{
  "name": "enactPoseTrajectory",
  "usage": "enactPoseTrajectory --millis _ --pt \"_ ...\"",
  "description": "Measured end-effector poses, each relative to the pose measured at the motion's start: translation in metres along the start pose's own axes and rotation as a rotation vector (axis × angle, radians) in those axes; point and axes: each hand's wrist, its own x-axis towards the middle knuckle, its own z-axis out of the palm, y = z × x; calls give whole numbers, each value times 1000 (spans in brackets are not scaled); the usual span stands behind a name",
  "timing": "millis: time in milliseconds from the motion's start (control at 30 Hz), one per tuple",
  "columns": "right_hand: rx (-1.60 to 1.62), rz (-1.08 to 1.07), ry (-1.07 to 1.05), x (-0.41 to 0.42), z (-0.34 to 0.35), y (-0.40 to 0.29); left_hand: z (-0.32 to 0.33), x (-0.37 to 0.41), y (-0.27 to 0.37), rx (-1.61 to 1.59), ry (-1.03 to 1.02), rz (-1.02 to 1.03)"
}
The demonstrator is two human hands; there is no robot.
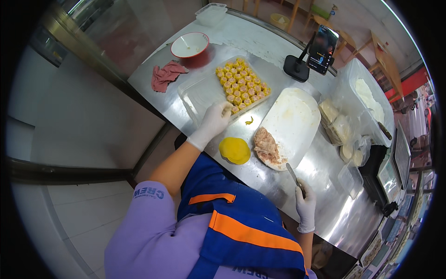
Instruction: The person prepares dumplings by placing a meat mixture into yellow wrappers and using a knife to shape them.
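Note:
My left hand (216,120), in a white glove, reaches into a clear plastic tray (195,96). Its curled fingertips are at the nearest corner of several rows of yellow siu mai dumplings (242,83); whether they grip the corner dumpling (235,110) is hidden. My right hand (306,204), also gloved, holds a flat metal spatula or blunt knife (292,173). The tool's tip is beside the near rim of a white oval platter (296,115). Minced meat filling (267,144) is heaped at the platter's near left end. Yellow round dumpling wrappers (235,150) lie stacked between my hands.
A phone (322,48) stands on a black holder. Behind the tray are a red-rimmed bowl (190,45) and a pink cloth (167,75). To the right stand a white powder bin (366,94), bagged wrappers (336,122) and a scale (386,174). A wrapper scrap (249,121) lies near the tray.

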Motion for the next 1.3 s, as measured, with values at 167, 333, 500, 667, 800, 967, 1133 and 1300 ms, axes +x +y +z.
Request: enactPoseTrajectory --millis 167,333,500,667,800,967,1133,1300 --pt "57 120 -34 -2 1 -1 -7 -59 14 272 -269 370" --pt "82 28 -77 11 8 -34 6 -68 8 512 -333 238" --pt "63 -12 -113 9 7 -42 11 -54 7 530 -366 133" --pt "16 -6 -93 -1 9 -28 11 -51 0 469 -352 18" --pt "-36 14 -69 -1 13 -28 13 -54 -12 435 -298 53" --pt "-191 68 -62 6 10 -38 1 -66 1 349 -238 113" --pt "-247 -56 -11 16 11 -34 -25 -83 20 -380 -437 -168" --pt "-244 -95 -54 30 16 -54 -10 -102 13 -1299 -500 -459"
